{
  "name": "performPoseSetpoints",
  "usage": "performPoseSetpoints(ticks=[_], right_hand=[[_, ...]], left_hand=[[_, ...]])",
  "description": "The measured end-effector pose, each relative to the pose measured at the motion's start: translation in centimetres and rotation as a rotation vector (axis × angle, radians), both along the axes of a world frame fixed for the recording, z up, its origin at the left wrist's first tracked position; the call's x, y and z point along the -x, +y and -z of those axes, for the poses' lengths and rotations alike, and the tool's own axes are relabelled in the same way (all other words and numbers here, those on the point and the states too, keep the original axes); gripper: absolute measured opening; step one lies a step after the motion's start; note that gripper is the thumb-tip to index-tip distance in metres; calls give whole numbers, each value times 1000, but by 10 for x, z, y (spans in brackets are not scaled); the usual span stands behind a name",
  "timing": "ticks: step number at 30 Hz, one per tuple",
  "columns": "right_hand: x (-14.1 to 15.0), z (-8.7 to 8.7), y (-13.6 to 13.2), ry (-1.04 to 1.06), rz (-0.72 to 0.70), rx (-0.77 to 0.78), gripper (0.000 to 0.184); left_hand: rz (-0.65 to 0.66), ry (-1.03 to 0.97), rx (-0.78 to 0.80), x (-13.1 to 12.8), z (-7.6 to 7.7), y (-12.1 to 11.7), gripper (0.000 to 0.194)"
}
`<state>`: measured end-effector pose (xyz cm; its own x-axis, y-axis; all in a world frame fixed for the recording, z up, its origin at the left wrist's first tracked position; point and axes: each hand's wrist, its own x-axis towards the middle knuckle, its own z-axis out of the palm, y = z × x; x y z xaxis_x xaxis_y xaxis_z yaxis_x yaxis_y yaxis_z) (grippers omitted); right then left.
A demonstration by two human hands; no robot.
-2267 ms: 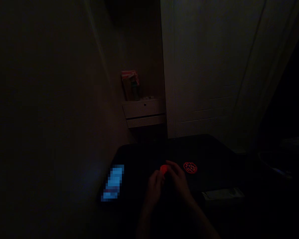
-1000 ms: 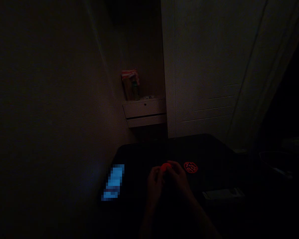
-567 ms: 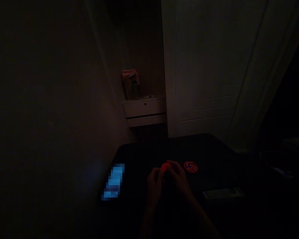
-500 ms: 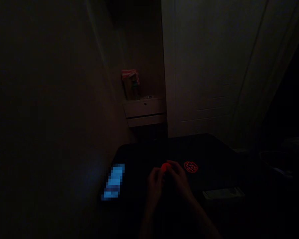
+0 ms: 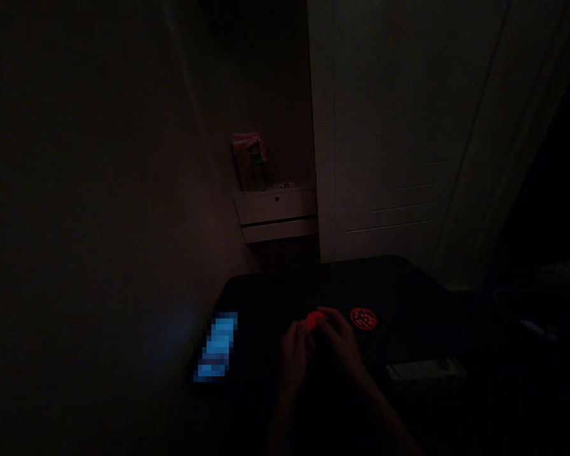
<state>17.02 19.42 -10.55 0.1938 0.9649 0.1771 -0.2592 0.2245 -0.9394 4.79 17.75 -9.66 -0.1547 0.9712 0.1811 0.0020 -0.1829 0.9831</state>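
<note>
Between my fingers, over the dark tabletop, is a small glowing red-orange piece; its kind is too dim to make out. My left hand grips its left side with curled fingers. From the right, my right hand closes on it with thumb and fingers. Just beyond that hand lies a flat round disc with a red-orange rim and a patterned middle of small red-orange and dark patches. Much of both hands is lost in shadow.
A lit, pixelated screen lies at the table's left side. At the front right edge is a pale flat box. Behind the table stand a drawer unit bearing a striped bag, and a pale door panel.
The red-orange piece shifts and turns slightly between my fingers, showing more of its left side than half a second ago. Both hands stay in nearly the same place; the disc has not moved.
</note>
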Motion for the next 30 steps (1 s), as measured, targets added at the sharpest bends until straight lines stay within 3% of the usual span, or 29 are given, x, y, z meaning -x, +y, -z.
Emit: performPoseSetpoints(ticks=[6, 11, 22, 30], right_hand=[[0, 6, 3, 27, 30, -7, 44], [0, 3, 1, 23, -27, -32, 46], [0, -1, -2, -28, -4, -34, 42], [2, -1, -1, -44, 9, -63, 43]], left_hand=[[-24, -105, 15, -1, 0, 2, 69], [5, -71, -25, 1, 1, 3, 57], [-6, 49, -1, 4, 4, 1, 49], [-22, 92, -11, 4, 5, 1, 61]])
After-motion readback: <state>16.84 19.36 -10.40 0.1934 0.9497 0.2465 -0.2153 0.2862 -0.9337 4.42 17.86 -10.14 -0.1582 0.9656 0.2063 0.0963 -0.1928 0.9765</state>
